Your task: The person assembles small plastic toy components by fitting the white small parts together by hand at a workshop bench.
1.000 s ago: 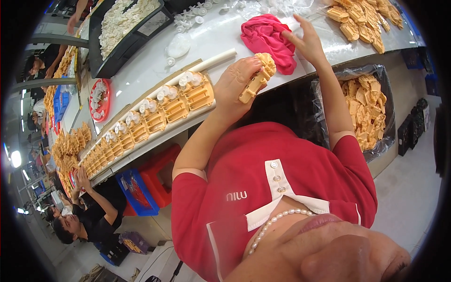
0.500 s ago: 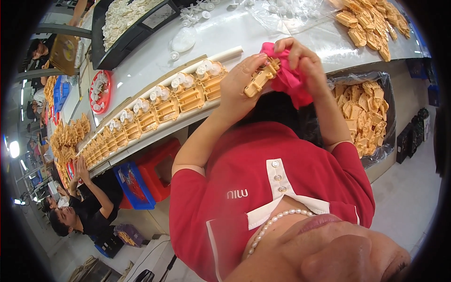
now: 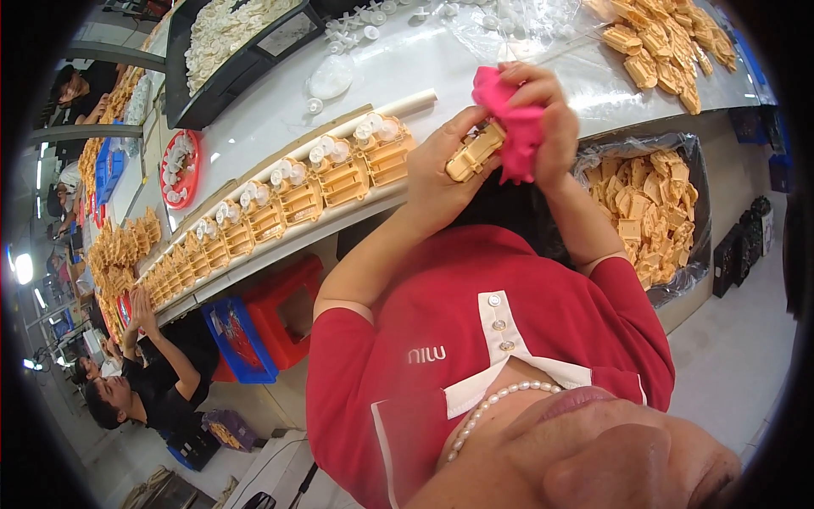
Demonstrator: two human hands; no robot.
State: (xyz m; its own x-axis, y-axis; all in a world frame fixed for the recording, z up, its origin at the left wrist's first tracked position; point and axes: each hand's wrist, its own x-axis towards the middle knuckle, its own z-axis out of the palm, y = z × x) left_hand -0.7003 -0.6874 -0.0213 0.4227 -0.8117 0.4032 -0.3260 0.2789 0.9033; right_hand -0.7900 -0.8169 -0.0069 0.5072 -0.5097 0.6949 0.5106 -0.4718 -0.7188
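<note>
A white worktable ran obliquely across the view. Along its near edge stretched a long row of yellow molded parts, set side by side, the nearer ones topped by white round fittings. Below the table's right portion stood a box lined with dark plastic, filled with similar yellow parts. A black tray of small white pieces occupied the far left of the surface, and a loose heap of yellow parts the far right. Beneath the row, a red bin and a blue bin stood just beside each other.

The left hand was closed around a single yellow part, holding it tilted in front of the torso, near the table's edge. The right hand, slightly blurred, gripped a bunched pink cloth, which met the right end of that part. A red dish of white pieces lay on the table below the tray. Smallest was the held yellow part, its right end hidden by the cloth.
</note>
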